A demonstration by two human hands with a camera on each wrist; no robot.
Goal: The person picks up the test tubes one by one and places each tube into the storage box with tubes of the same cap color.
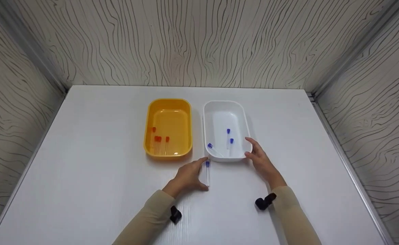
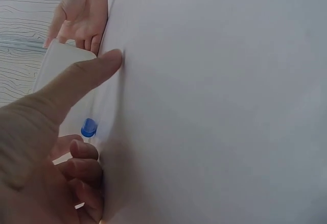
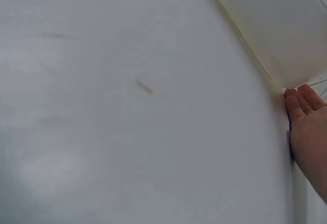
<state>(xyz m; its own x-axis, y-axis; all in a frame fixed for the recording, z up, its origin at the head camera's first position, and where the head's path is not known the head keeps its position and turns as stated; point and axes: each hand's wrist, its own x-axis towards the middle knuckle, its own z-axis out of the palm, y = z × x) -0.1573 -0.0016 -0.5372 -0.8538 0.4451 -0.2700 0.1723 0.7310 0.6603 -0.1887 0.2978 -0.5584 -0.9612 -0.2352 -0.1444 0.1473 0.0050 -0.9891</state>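
Around a small clear tube (image 1: 208, 175) with a blue cap, the thumb and forefinger of my left hand (image 1: 188, 177) are spread wide. The forefinger tip is close to the cap and the thumb tip is by the tube's other end. A blue cap (image 2: 89, 127) shows just above the curled rear fingers in the left wrist view. My right hand (image 1: 262, 164) holds the near right corner of a white tray (image 1: 228, 159), thumb and forefinger at its rim. Inside that tray lie 3 blue-capped tubes (image 1: 231, 141).
Left of the white tray stands a yellow tray (image 1: 168, 157) with several red-capped tubes (image 1: 167, 139) toward its near end. Both trays are on a white table (image 1: 94, 163). Patterned panels (image 1: 192, 44) enclose its back and sides.
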